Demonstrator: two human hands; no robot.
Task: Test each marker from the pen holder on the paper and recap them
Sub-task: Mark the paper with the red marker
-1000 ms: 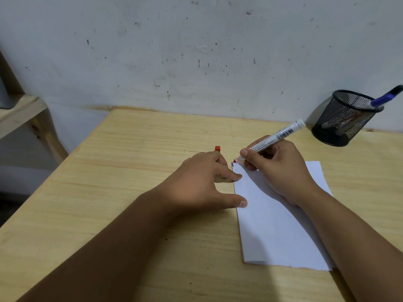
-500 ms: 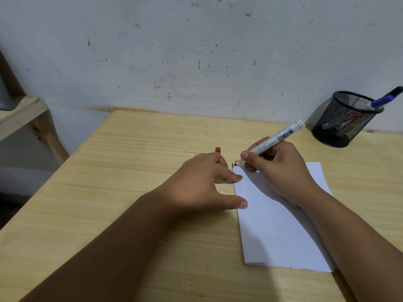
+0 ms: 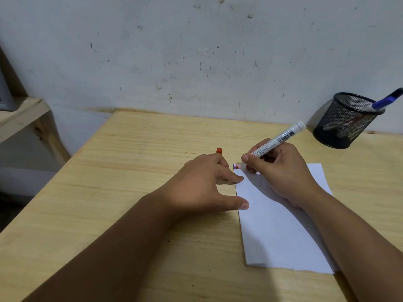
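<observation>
Marker (image 3: 275, 141) tip meets the far left corner of the paper (image 3: 281, 225), pinched in the right hand (image 3: 281, 171), beside small red and blue marks. The left hand (image 3: 202, 184) pins the sheet's left edge with thumb and forefinger while holding the red cap (image 3: 219, 151). So near the corner, a stroke could likely slip onto the wooden table (image 3: 130, 192); the mesh pen holder (image 3: 346, 120) stands far right, a blue-capped marker (image 3: 386, 101) inside

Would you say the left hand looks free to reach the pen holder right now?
Probably not easily: the left hand steadies the paper, and the right hand with the marker lies between it and the pen holder.
</observation>
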